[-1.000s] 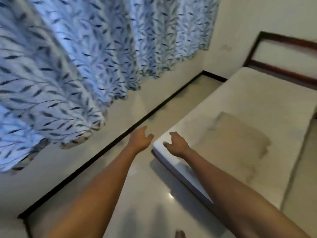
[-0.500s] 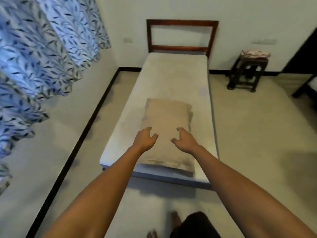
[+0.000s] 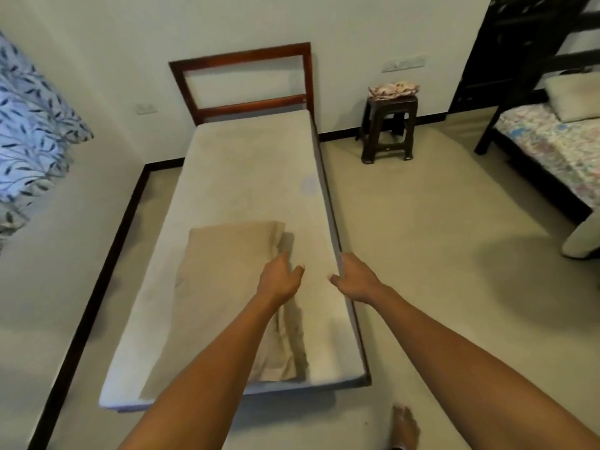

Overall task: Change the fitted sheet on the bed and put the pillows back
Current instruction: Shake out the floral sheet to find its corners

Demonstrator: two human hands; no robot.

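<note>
A folded beige sheet [image 3: 227, 287] was seen lying lengthwise along the bare mattress [image 3: 246, 177], just left of and beneath the nearer left hand [image 3: 279, 280], while the right hand [image 3: 355, 280] was held over the bed's right edge, both with fingers loosely spread and nothing gripped.

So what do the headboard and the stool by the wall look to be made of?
Headboard: probably wood, reddish-brown and smooth, an open frame of plain rails. Stool: likely moulded plastic, very dark, with a slight sheen and flared feet; painted wood can't be ruled out.
</note>
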